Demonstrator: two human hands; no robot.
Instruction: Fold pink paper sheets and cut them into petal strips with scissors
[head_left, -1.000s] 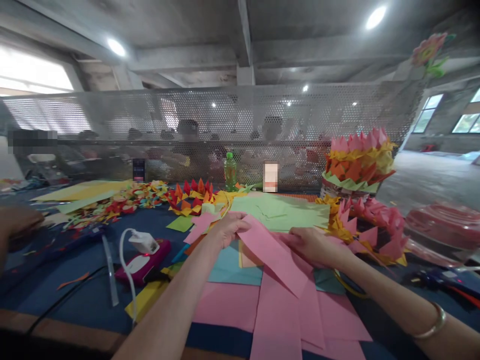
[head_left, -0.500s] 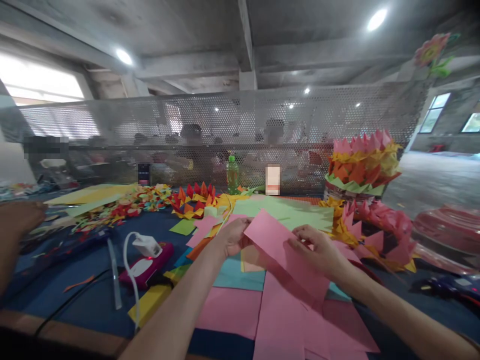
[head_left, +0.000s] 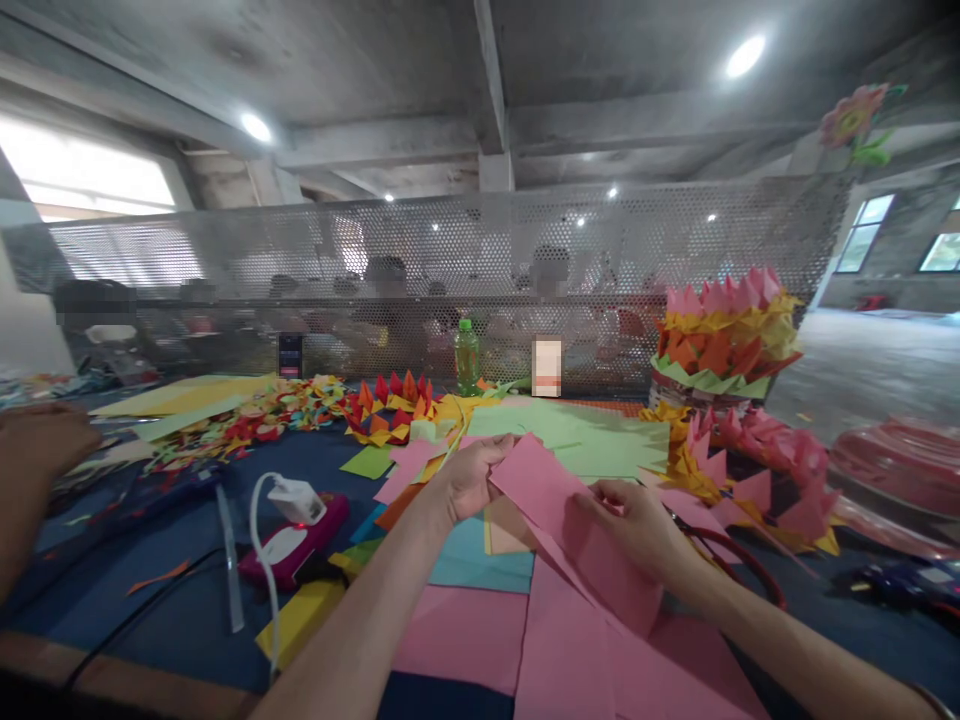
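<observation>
A sheet of pink paper [head_left: 551,510] hangs tilted between my two hands, its lower end over the other pink sheets [head_left: 465,635] on the table. My left hand [head_left: 480,475] pinches its upper left corner, the thumb at the edge. My right hand [head_left: 626,520] is closed on its right side, fingers curled at the edge. Beneath lie blue paper [head_left: 480,560] and a small peach piece [head_left: 508,528]. Behind my hands spreads a large light green sheet [head_left: 600,435].
At right stand a tiered ring of folded paper [head_left: 724,325] and a pink folded ring [head_left: 780,460]. A magenta power adapter [head_left: 296,545] with a white cable lies left. Paper scraps [head_left: 262,420] and a green-capped bottle [head_left: 466,360] are farther back. Another person's hand [head_left: 45,440] reaches in at far left.
My right hand has shifted slightly down and to the right along the pink sheet's edge. The sheet now bends more under it. My left hand keeps its hold on the corner.
</observation>
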